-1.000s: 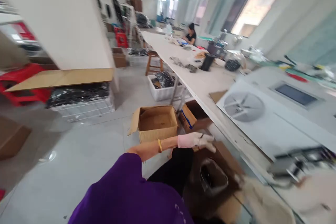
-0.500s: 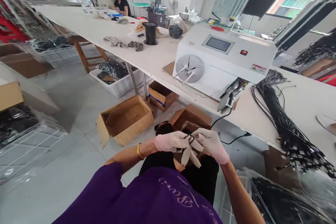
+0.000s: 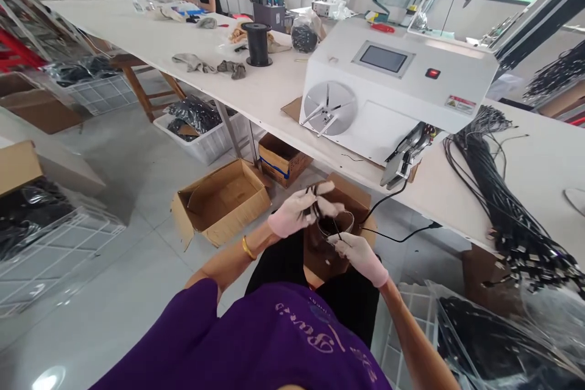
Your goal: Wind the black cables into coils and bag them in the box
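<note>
My left hand (image 3: pixel 295 212), in a whitish glove, is raised over an open cardboard box (image 3: pixel 350 195) between my knees. Black cable (image 3: pixel 315 201) runs around its fingers, some of which stretch out to the right. Lower and to the right, my gloved right hand (image 3: pixel 359 251) pinches a thin dark strand of the cable, which slants up toward the left hand. Inside the box, a clear plastic bag with dark contents shows in part behind the hands. Motion blur softens the fingertips, and the cable's ends cannot be made out.
A white machine (image 3: pixel 388 79) with a screen and a round spoked disc stands on the long table (image 3: pixel 283 88). Bundled black cables (image 3: pixel 498 195) lie to its right. A black spool (image 3: pixel 258 46) stands left of it. An open carton (image 3: pixel 222 201) sits on the floor. A person sits far back.
My hands were close together on the cable and are now apart. The left has moved up and slightly left, the right a little down, with a strand stretched between them.
</note>
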Demonstrator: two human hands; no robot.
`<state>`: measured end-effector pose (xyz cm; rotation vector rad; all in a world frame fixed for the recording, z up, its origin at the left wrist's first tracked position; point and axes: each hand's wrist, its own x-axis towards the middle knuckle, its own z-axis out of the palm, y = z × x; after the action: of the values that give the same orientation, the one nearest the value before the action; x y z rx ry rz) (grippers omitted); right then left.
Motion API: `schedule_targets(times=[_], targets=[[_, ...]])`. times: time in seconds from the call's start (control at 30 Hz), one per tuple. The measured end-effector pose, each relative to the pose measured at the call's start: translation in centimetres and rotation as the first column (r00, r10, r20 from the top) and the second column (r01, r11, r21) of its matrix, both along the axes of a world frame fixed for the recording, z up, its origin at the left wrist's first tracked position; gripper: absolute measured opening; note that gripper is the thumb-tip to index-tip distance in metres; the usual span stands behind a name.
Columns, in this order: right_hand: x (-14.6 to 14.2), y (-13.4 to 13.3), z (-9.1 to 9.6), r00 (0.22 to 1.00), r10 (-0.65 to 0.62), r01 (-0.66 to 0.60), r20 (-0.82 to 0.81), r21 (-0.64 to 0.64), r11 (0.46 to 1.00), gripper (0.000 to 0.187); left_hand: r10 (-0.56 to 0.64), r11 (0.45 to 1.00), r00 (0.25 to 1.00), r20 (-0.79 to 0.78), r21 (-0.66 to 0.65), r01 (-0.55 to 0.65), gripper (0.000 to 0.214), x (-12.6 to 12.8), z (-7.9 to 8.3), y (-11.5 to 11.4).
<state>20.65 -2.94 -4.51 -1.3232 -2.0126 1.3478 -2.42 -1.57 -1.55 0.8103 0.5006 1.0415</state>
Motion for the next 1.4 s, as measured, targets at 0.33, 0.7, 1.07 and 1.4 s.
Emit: schedule_targets(times=[0.33,0.7,1.07,1.4], targets=[[0.2,2.8,8.6,0.652,-0.179,-0.469,0.737,0.577,0.669,0.026,-0.124,0.875,0.646,-0.753,0.224,0.429,0.022,4.5,-0.5,2.4],[2.0,2.4,7.7,0.946,-0.224,0.179,-0.235,-0.197,0.964,0.037,-0.456,0.886,0.889,-0.037,0.075,0.457,0.037,6.8,1.4,3.2],[3.2,2.1,6.1,0.680,-0.475,0.283,-0.558,-0.398,0.873,0.036,-0.360,0.927,0.889,-0.283,-0.001,0.375,0.057,8.8,0.9,3.7],[6.4,4.0,6.8,0.955,-0.237,0.293,-0.177,0.441,0.848,0.034,-0.626,0.779,0.750,-0.216,-0.132,0.612,0.048,9.6,2.6,6.1]])
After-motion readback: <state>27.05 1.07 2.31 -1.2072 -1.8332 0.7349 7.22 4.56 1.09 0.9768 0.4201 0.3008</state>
